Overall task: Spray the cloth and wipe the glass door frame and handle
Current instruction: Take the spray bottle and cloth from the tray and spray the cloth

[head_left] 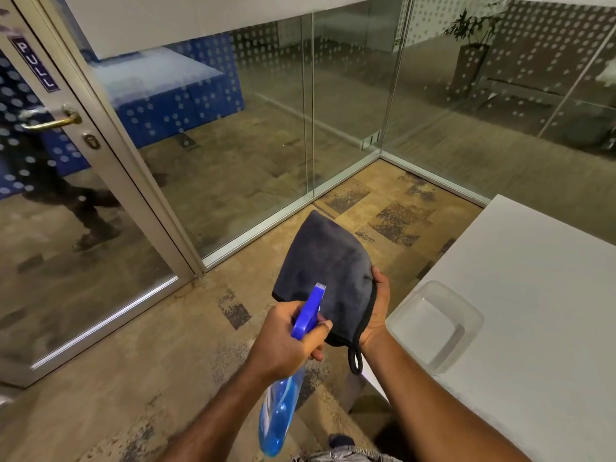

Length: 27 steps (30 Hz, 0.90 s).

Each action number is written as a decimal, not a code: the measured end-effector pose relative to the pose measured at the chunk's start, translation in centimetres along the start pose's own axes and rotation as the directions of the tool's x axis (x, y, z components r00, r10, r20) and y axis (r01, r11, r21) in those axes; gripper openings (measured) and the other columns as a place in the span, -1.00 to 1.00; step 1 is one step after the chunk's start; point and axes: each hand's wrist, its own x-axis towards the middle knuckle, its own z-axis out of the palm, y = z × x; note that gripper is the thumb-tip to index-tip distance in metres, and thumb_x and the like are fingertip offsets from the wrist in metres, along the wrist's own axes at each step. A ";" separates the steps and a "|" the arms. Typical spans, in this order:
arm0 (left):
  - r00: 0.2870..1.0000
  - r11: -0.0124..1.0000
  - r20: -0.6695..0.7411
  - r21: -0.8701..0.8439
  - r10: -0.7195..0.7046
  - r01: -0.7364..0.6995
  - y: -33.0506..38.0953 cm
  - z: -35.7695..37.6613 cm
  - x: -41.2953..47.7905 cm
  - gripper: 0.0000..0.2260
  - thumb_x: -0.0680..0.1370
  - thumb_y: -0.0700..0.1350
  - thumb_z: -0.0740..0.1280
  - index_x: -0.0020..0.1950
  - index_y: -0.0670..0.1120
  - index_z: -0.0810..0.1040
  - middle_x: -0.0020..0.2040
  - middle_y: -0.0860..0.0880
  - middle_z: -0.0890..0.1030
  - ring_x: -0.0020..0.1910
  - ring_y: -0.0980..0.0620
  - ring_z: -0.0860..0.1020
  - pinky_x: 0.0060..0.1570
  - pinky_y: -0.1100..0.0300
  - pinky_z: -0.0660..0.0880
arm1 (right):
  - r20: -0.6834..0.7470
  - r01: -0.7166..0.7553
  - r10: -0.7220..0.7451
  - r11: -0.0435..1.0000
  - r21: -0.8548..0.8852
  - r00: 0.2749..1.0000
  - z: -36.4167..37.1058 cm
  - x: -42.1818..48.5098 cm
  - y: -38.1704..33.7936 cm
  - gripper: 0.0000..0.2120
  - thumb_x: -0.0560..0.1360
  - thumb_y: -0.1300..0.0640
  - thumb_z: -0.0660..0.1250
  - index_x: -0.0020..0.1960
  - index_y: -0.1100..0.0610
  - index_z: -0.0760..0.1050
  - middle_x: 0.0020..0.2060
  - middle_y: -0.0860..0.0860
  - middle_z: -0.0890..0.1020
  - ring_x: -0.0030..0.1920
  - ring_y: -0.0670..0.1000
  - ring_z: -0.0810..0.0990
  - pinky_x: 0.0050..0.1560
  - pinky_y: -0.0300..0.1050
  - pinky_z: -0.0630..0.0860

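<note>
My right hand [376, 311] holds a folded dark grey cloth [328, 261] spread upright in front of me, its black loop hanging below. My left hand [286, 338] grips a spray bottle [281, 408] of blue liquid by the neck, a finger on the trigger, and its blue nozzle [315, 301] points at the cloth from a few centimetres away. The glass door stands at the left, with a pale metal frame [133, 195], a brass lever handle [53, 120], a keyhole below it and a "PULL" sign above.
A white table [533, 295] stands at my right with a clear plastic tub [433, 325] near its edge. Glass partition walls [300, 111] run behind the cloth and meet in a corner. Patterned carpet [133, 378] covers the floor.
</note>
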 end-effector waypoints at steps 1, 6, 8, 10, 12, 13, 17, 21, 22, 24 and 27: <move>1.000 1.000 0.006 0.004 0.004 -0.004 0.0 0.1 0.0 -0.94 0.53 -0.26 0.44 -0.05 -0.16 0.60 -0.28 -0.07 0.68 -0.37 0.03 0.67 -0.31 0.29 0.57 | 0.001 0.002 -0.002 1.000 -0.005 1.000 -0.1 0.0 0.0 -0.53 0.23 -0.15 0.57 0.03 0.10 0.72 -0.07 0.09 0.74 -0.08 0.09 0.73 -0.08 0.00 0.65; 1.000 1.000 -0.026 -0.010 0.000 0.000 0.1 0.0 0.0 -0.87 0.53 -0.30 0.42 0.00 -0.10 0.61 -0.12 -0.09 0.72 -0.29 -0.04 0.71 -0.28 0.27 0.59 | -0.008 -0.044 0.044 0.998 -0.054 0.999 -0.5 0.1 0.0 -0.49 0.20 -0.19 0.58 0.02 0.10 0.73 -0.08 0.10 0.74 -0.11 0.09 0.73 -0.11 0.00 0.65; 0.999 1.000 -0.036 0.002 -0.009 0.009 0.2 0.0 0.0 -0.89 0.53 -0.30 0.41 -0.03 -0.10 0.61 -0.21 -0.08 0.71 -0.32 -0.03 0.70 -0.30 0.27 0.58 | -0.012 -0.036 0.036 0.997 -0.067 0.999 -0.6 0.1 0.0 -0.49 0.17 -0.20 0.59 -0.01 0.09 0.74 -0.10 0.09 0.75 -0.13 0.07 0.74 -0.14 -0.02 0.65; 0.999 1.000 -0.045 0.003 -0.029 0.029 0.2 0.1 0.1 -0.93 0.54 -0.28 0.41 -0.06 -0.13 0.60 -0.29 -0.08 0.68 -0.35 -0.01 0.69 -0.33 0.28 0.56 | -0.025 -0.043 0.041 0.996 -0.081 0.999 -0.8 0.1 0.1 -0.49 0.18 -0.21 0.59 -0.01 0.09 0.74 -0.10 0.10 0.75 -0.13 0.08 0.74 -0.15 -0.03 0.65; 0.997 0.998 -0.057 0.019 -0.050 0.052 0.3 0.4 0.2 -0.95 0.54 -0.25 0.43 -0.08 -0.15 0.57 -0.36 -0.05 0.65 -0.37 -0.01 0.69 -0.35 0.28 0.55 | -0.038 -0.054 0.051 0.996 -0.076 0.998 -0.9 0.1 0.2 -0.50 0.20 -0.20 0.58 0.01 0.10 0.74 -0.10 0.10 0.75 -0.12 0.09 0.74 -0.13 -0.01 0.65; 0.996 0.998 -0.063 0.029 -0.062 0.064 0.4 0.5 0.2 -0.93 0.54 -0.23 0.44 -0.10 -0.15 0.56 -0.38 -0.04 0.64 -0.38 0.00 0.70 -0.36 0.27 0.56 | -0.043 -0.057 0.054 0.996 -0.072 0.998 -1.0 0.1 0.3 -0.51 0.21 -0.19 0.58 0.00 0.10 0.74 -0.10 0.11 0.75 -0.12 0.09 0.74 -0.13 -0.01 0.64; 0.995 0.995 -0.032 0.037 -0.095 0.097 0.7 0.6 0.1 -0.95 0.53 -0.23 0.44 -0.07 -0.14 0.59 -0.29 -0.09 0.69 -0.36 -0.01 0.70 -0.35 0.26 0.58 | -0.017 -0.087 0.086 0.994 -0.073 0.996 -0.9 -0.1 0.1 -0.53 0.24 -0.18 0.56 0.01 0.11 0.74 -0.10 0.10 0.75 -0.10 0.09 0.74 -0.11 -0.01 0.64; 0.996 0.996 0.039 0.047 -0.081 0.079 0.9 0.5 -0.2 -0.91 0.53 -0.26 0.43 -0.01 -0.10 0.63 -0.16 -0.08 0.72 -0.34 -0.01 0.69 -0.33 0.29 0.56 | -0.050 -0.113 0.108 0.988 -0.106 0.993 -1.0 -0.1 0.1 -0.47 0.25 -0.20 0.55 0.08 0.12 0.72 -0.04 0.12 0.74 -0.05 0.11 0.73 -0.03 0.02 0.63; 0.996 0.996 0.049 0.054 -0.076 0.073 1.0 0.5 -0.3 -0.91 0.53 -0.27 0.42 -0.02 -0.10 0.63 -0.19 -0.07 0.71 -0.34 0.00 0.69 -0.33 0.29 0.55 | -0.057 -0.109 0.103 0.988 -0.109 0.993 -1.0 -0.1 0.2 -0.47 0.24 -0.19 0.55 0.09 0.12 0.71 -0.03 0.11 0.73 -0.03 0.11 0.71 0.00 0.02 0.62; 0.995 0.995 0.065 0.072 -0.074 0.069 1.1 0.7 -0.4 -0.94 0.54 -0.27 0.41 -0.05 -0.12 0.62 -0.28 -0.06 0.69 -0.36 0.00 0.68 -0.33 0.28 0.56 | -0.060 -0.084 0.077 0.990 -0.112 0.995 -1.0 -0.1 0.2 -0.51 0.24 -0.18 0.55 0.05 0.11 0.72 -0.07 0.10 0.73 -0.03 0.09 0.70 -0.01 -0.01 0.63; 0.992 0.993 0.098 0.093 -0.080 0.070 1.3 1.0 -0.4 -0.97 0.55 -0.23 0.42 -0.07 -0.16 0.60 -0.38 -0.04 0.65 -0.40 0.03 0.66 -0.34 0.27 0.56 | -0.033 -0.070 0.068 0.995 -0.076 0.997 -0.8 -0.3 0.2 -0.59 0.24 -0.15 0.55 -0.05 0.11 0.74 -0.15 0.08 0.74 -0.13 0.06 0.72 -0.08 -0.04 0.63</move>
